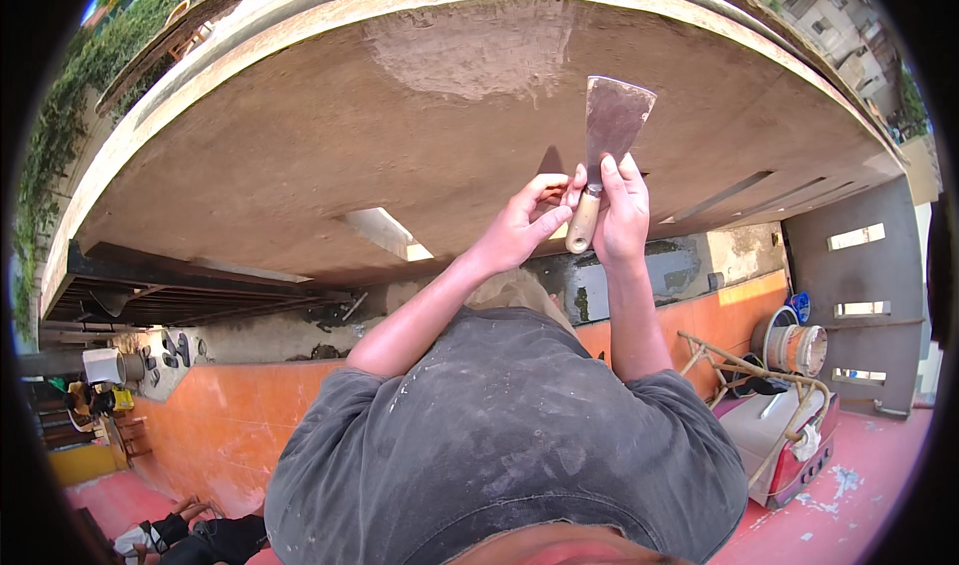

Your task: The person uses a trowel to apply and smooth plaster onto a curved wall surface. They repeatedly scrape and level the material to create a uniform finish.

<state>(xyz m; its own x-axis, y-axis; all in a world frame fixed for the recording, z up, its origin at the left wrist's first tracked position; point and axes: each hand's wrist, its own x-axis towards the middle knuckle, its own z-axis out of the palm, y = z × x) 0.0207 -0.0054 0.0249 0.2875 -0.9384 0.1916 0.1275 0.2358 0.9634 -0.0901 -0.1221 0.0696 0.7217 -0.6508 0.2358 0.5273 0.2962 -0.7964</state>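
Note:
A putty knife [618, 115] with a broad, worn metal blade and a pale wooden handle is held up in front of the wall, blade upward. My right hand [621, 215] grips it where blade and handle meet, thumb on the near side. My left hand [524, 220] is at the handle's left side with bent fingers, thumb and fingertips against it near the neck. Behind the tool stands a brown plastered wall [270, 145], with a lighter rough patch [479, 50] near its top edge.
Narrow slots [385, 233] pierce the wall. Below lie a wet patch [589, 290] and an orange surface [240, 415]. At right, a metal frame [699, 350] leans near a bucket [802, 349] and a blue container [799, 305]. Another person [205, 540] is at lower left.

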